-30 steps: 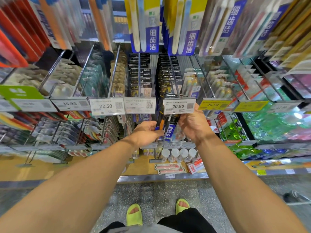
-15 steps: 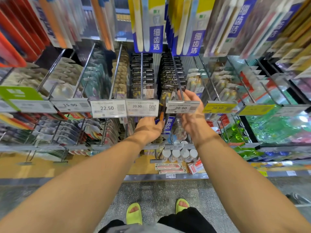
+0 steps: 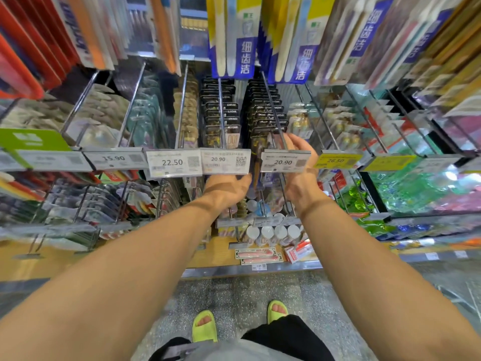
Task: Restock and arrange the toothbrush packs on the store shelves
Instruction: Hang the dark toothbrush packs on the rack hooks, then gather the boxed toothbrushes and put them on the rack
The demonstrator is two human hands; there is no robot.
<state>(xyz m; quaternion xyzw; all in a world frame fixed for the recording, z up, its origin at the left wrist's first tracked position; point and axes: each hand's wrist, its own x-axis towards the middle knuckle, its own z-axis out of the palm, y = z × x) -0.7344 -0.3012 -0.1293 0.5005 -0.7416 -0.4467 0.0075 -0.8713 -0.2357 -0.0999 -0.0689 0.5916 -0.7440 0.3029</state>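
A dark toothbrush pack [image 3: 256,165] with an orange stripe hangs edge-on between my hands, just left of the right-hand 20.90 price tag [image 3: 285,161]. My left hand [image 3: 226,188] pinches its lower part from the left, below the tags. Reaching up behind that tag, my right hand [image 3: 299,175] curls its fingers at the pack's top by the metal hook [image 3: 270,108]. The tag hides my thumb and the pack's hang hole. A row of black packs [image 3: 263,110] fills the hook behind it.
A second row of black packs [image 3: 221,110] hangs on the hook to the left, behind another 20.90 tag [image 3: 225,160]. Blue and yellow packs [image 3: 234,35] hang overhead. Lower hooks, white caps [image 3: 273,231] and a wooden shelf [image 3: 213,254] lie below. Speckled floor is underfoot.
Both hands have risen from below the price tags to the level of the hook, carrying the pack up. My right fingers now reach above and behind the 20.90 tag.
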